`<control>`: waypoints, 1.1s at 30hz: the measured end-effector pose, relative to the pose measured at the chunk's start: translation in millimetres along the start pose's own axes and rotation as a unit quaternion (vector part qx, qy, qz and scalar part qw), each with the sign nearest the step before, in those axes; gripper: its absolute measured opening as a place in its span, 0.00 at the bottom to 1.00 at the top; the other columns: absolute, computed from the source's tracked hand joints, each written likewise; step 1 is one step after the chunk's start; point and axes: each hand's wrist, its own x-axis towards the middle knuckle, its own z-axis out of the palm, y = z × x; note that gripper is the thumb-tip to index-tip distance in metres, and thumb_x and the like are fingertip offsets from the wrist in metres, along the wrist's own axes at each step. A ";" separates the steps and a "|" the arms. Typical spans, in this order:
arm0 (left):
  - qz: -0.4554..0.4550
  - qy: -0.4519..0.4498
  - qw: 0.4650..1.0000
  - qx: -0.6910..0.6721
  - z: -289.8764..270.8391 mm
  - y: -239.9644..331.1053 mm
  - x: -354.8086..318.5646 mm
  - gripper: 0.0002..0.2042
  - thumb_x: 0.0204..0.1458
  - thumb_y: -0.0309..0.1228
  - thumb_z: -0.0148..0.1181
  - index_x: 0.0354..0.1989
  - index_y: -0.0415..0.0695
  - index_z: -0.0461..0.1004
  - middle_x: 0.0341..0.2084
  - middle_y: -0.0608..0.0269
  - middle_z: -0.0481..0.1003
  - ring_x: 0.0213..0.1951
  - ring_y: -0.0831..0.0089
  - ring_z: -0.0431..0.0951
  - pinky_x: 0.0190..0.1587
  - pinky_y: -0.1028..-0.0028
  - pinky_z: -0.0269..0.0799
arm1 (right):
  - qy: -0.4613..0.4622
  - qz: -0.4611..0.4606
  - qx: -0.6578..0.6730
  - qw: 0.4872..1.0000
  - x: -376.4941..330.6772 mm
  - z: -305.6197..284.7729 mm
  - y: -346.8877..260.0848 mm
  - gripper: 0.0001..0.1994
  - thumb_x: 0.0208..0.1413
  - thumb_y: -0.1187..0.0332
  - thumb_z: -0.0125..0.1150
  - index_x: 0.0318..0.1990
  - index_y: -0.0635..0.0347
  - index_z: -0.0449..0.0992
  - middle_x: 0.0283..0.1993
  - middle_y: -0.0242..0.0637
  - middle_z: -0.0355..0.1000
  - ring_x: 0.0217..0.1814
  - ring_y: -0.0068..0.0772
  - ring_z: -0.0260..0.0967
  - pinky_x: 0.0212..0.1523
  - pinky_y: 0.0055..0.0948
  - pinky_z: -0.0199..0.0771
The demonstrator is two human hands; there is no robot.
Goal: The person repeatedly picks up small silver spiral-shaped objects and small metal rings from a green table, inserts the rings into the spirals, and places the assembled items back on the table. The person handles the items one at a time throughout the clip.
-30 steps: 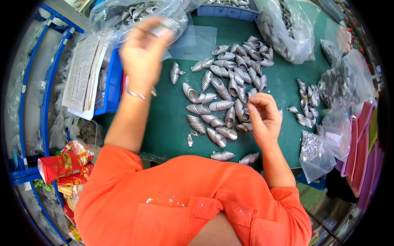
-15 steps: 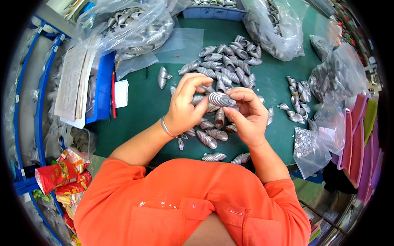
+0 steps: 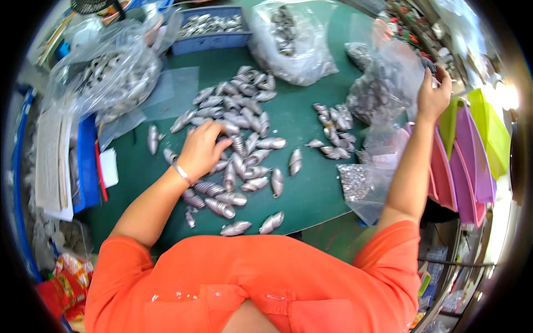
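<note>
My right hand is stretched out to the far right, its fingertips closed on a dark ribbed metal piece beyond the plastic bags. My left hand rests over the left side of a pile of grey, spiral-ribbed, hollow metal pieces. Its thumb and fingers are apart, and the fingertips touch the pile. More of these ribbed pieces lie singly toward the near edge, one of them a loose ribbed piece. A smaller group of silvery ribbed pieces lies right of the pile.
Clear bags of metal pieces stand at the back left and back centre. Between them is a blue-grey bin of parts. Bags crowd the right side, beside pink, purple and green plastic trays. Papers stand left.
My hands have parted. The right has swung far right with a ribbed piece; the left has let go and come down on the pile. The view has shifted right.
</note>
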 end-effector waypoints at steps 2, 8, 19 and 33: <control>-0.063 0.049 0.984 -0.157 -2.9 6.9 -3.9 0.11 0.52 0.28 0.60 0.44 0.40 0.72 0.36 0.56 0.75 0.39 0.64 0.77 0.43 0.68 0.71 | -0.097 -0.013 -0.026 0.995 -8.7 13.9 18.4 0.08 0.54 0.69 0.60 0.40 0.62 0.78 0.43 0.42 0.76 0.46 0.39 0.72 0.49 0.34 0.68; -0.197 0.039 0.732 -0.651 -23.8 25.7 -18.0 0.14 0.61 0.30 0.51 0.52 0.37 0.67 0.45 0.54 0.74 0.46 0.66 0.77 0.52 0.66 0.73 | -0.289 0.132 0.408 0.856 -113.1 15.0 -155.0 0.07 0.57 0.75 0.59 0.42 0.63 0.77 0.38 0.32 0.75 0.41 0.20 0.70 0.44 0.20 0.69; 0.034 0.135 0.947 -0.291 -36.8 52.0 -39.4 0.19 0.48 0.18 0.63 0.50 0.36 0.68 0.46 0.52 0.75 0.48 0.68 0.75 0.51 0.70 0.71 | -0.392 0.428 0.730 0.361 -230.4 -4.5 -272.8 0.16 0.52 0.80 0.61 0.49 0.66 0.69 0.44 0.40 0.74 0.42 0.26 0.74 0.44 0.24 0.75; 0.121 0.133 0.955 -0.237 -33.8 62.2 -40.9 0.21 0.43 0.15 0.66 0.47 0.36 0.70 0.40 0.50 0.77 0.42 0.63 0.78 0.45 0.70 0.73 | -0.347 0.387 0.763 0.383 -237.5 -24.7 -275.0 0.17 0.47 0.83 0.64 0.46 0.62 0.72 0.47 0.39 0.67 0.47 0.32 0.69 0.49 0.31 0.72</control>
